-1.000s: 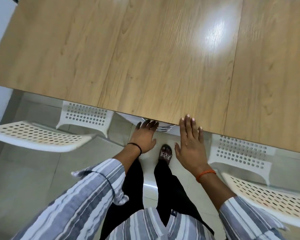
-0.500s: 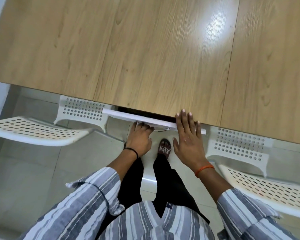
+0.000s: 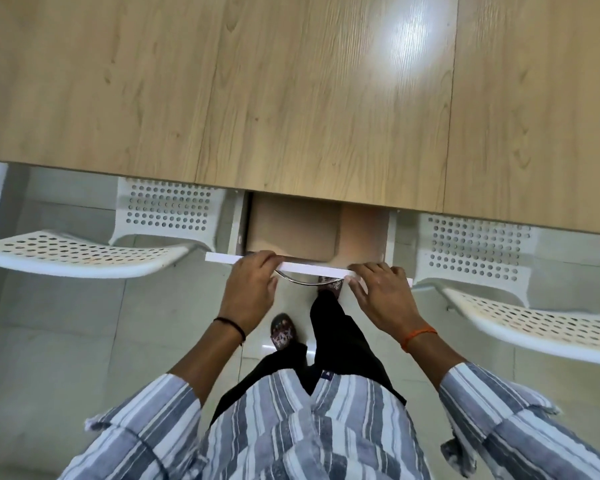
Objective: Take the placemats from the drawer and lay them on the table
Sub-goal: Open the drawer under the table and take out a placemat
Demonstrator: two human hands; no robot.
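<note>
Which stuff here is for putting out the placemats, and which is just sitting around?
For the job:
- drawer, pulled partly open
- tan placemat inside it
- table
- left hand and right hand, both gripping the drawer front

Just there:
- left white chair
- right white chair

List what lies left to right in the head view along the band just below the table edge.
Left white perforated chair → left hand on the white drawer front → metal handle → right hand on the same front → right white perforated chair.
</note>
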